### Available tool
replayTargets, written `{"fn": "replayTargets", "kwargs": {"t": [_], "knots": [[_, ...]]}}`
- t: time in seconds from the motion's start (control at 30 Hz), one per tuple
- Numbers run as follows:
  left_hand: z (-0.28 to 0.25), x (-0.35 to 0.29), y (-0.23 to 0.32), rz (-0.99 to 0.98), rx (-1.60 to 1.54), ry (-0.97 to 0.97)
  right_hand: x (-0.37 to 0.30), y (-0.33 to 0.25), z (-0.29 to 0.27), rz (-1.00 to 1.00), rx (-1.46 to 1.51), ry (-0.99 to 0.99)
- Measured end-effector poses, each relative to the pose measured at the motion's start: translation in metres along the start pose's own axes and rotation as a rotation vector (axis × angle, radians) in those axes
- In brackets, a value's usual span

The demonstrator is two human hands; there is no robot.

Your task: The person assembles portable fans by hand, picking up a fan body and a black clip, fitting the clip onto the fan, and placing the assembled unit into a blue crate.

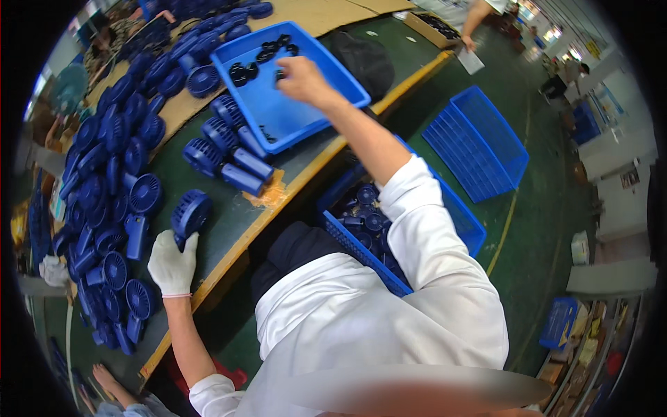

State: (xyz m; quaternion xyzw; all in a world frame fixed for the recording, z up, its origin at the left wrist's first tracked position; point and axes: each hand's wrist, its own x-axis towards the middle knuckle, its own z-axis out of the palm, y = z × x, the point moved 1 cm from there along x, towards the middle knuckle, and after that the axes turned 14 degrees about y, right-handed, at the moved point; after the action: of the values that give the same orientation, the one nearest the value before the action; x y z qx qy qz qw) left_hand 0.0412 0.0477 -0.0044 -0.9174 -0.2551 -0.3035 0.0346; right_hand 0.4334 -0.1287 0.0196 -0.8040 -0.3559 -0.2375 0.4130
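My left hand point(172, 263), in a white glove, grips a dark blue handheld fan point(191, 212) by its handle, the round caged head up and away from me. My bare right hand point(303, 80) is over a light blue plastic tray point(292, 132), fingers drawn together. A dark bit shows at its fingertips, too small and blurred to name. Small black parts point(243, 73) lie in the tray's far left area, and a few more by its near left corner. Several blue fans point(222, 132) lie side by side between the tray and my left hand.
A big heap of blue fans point(111, 174) covers the bench's left side. Below the yellow bench edge point(243, 240) stands a blue crate of fans point(382, 267). Stacked blue crates point(479, 149) are on the floor at right. Another person's hand point(469, 43) holds a pale sheet.
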Motion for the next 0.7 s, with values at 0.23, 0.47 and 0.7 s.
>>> {"fn": "replayTargets", "kwargs": {"t": [0.23,0.47,0.7], "knots": [[0.002,-0.007,-0.013,-0.077,-0.130,0.118,-0.085,-0.132,-0.022,0.035,0.779,0.174],[0.026,-0.036,-0.053,-0.878,-1.515,0.180,-0.162,-0.184,-0.040,0.201,1.030,0.065],[-0.004,-0.058,0.004,-0.825,-1.620,0.216,-0.188,-0.224,-0.057,0.383,1.229,-0.110]]}}
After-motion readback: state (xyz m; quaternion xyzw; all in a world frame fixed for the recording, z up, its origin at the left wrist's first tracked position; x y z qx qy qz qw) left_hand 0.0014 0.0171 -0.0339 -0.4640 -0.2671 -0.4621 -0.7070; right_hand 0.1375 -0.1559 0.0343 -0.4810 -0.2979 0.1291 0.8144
